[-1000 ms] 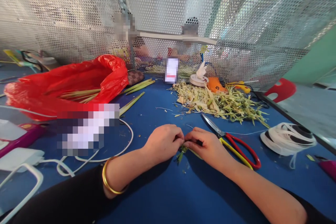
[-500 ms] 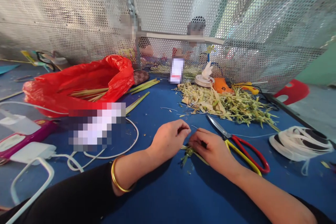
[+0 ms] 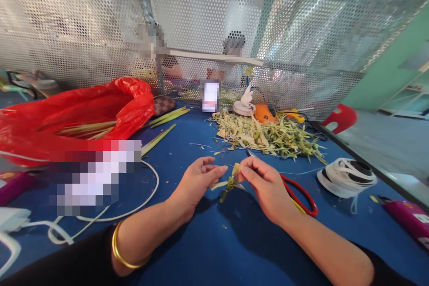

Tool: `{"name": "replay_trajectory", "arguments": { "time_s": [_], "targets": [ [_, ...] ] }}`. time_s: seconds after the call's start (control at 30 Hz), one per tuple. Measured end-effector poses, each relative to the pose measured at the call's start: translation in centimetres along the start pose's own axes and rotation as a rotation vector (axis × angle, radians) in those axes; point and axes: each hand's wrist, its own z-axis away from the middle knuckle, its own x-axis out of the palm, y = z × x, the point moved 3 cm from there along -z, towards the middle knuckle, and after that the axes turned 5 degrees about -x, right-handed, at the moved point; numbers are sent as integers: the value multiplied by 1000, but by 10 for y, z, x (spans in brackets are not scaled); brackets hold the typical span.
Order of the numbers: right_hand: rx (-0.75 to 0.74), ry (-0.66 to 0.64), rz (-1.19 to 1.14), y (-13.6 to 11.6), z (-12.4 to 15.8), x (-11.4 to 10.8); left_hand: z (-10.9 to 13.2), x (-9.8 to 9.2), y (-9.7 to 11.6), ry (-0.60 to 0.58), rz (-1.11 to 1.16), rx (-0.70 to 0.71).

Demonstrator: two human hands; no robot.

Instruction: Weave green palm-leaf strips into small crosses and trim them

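A small piece of knotted leaf strips [image 3: 230,184], green and yellow with loose ends sticking out, is between my hands just above the blue table. My right hand [image 3: 266,185] pinches one of its upper strips between thumb and fingertips. To its left, my left hand [image 3: 197,181] has thumb and fingers apart; a pale strip end comes close to its fingers, and whether they touch cannot be made out. Scissors with red and yellow handles [image 3: 303,194] lie partly hidden behind my right hand.
Leaf scraps [image 3: 268,136] are heaped beyond my hands. A red plastic bag [image 3: 134,98] with long stalks stands at the left, near white cables [image 3: 152,187]. At the right are a white ribbon roll [image 3: 346,178] and a purple object [image 3: 407,214]. A perforated screen [image 3: 201,18] closes the back; people sit behind it.
The view has swung to the right. My left fingers have opened from a pinch and drawn away. The leaf piece, formerly mostly covered by my right hand, now shows with its strips spread.
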Motion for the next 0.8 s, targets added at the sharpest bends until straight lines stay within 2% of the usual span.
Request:
{"name": "replay_trajectory", "arguments": {
  "time_s": [0.07,0.17,0.23,0.33,0.4,0.47,0.57,0.63,0.7,0.8],
  "targets": [
    [-6,37,-141,1,1,0,8,6,-2,-113,122,-84],
    [20,75,-309,3,2,1,18,14,-3,-308,161,-92],
    [52,67,-385,4,2,2,20,16,-4,-347,143,-72],
    [71,9,-415,3,2,5,18,15,-6,-333,148,-87],
    [33,-25,-321,0,2,4,15,14,-6,-308,159,-103],
    [-42,-42,-105,-4,3,3,13,13,-4,-278,179,-121],
    [-236,-76,321,-13,6,2,13,12,-1,-253,206,-141],
    [-390,-130,517,-17,9,4,14,11,-1,-249,204,-149],
    [-501,-181,621,-18,12,7,15,12,-2,-266,200,-149],
    [-558,-224,727,-16,14,9,17,13,-5,-296,188,-163]
  ]
}}
